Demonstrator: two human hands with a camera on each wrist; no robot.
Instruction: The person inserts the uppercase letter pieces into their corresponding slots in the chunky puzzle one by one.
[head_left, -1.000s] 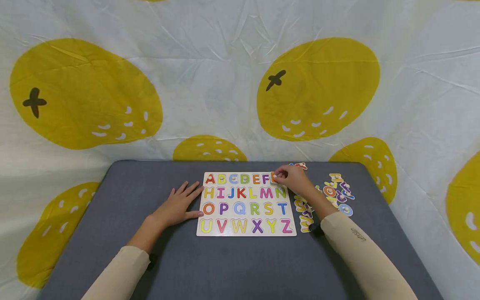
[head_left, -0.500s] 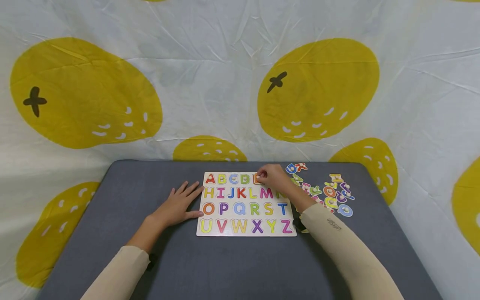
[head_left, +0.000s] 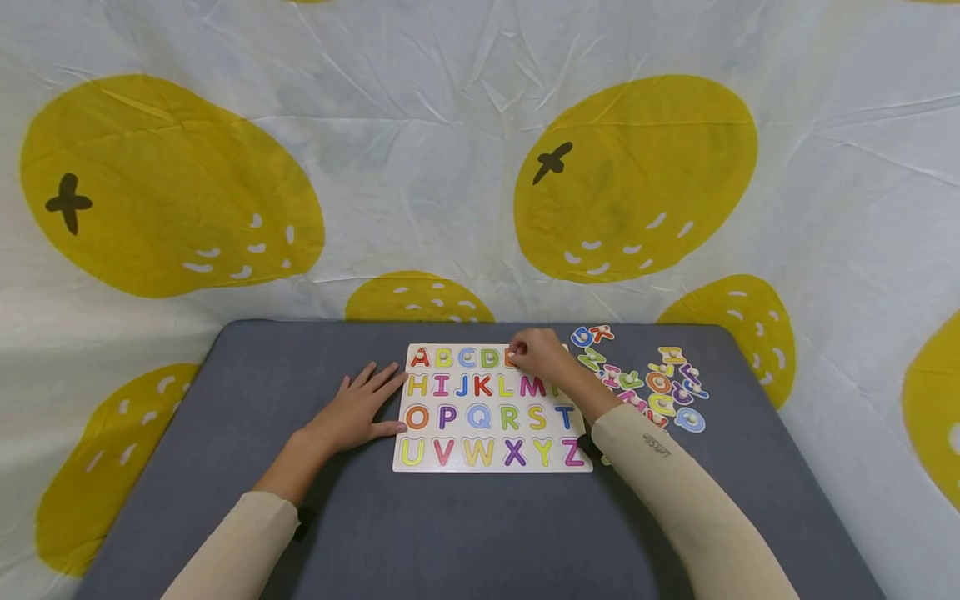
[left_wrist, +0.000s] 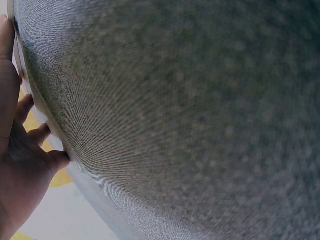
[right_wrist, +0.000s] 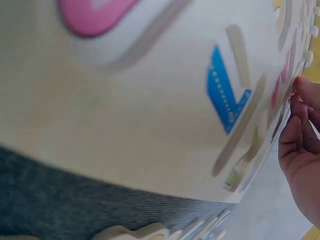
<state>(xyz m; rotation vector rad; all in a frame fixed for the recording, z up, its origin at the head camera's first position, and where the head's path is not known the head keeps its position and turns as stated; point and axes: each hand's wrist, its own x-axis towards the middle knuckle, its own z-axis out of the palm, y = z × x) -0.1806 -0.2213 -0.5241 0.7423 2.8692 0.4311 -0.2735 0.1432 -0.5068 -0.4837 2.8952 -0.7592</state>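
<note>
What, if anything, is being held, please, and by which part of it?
The right hand pinches a letter piece, apparently by its knob, though the exact spot is hidden; the left hand holds nothing.

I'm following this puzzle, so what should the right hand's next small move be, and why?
Probably press the letter piece down: the right hand pinches it on the alphabet board, just after the knobbed D piece, though the hand hides whether it's seated.

One alphabet board (head_left: 493,433), two sleeves (head_left: 240,542)
</note>
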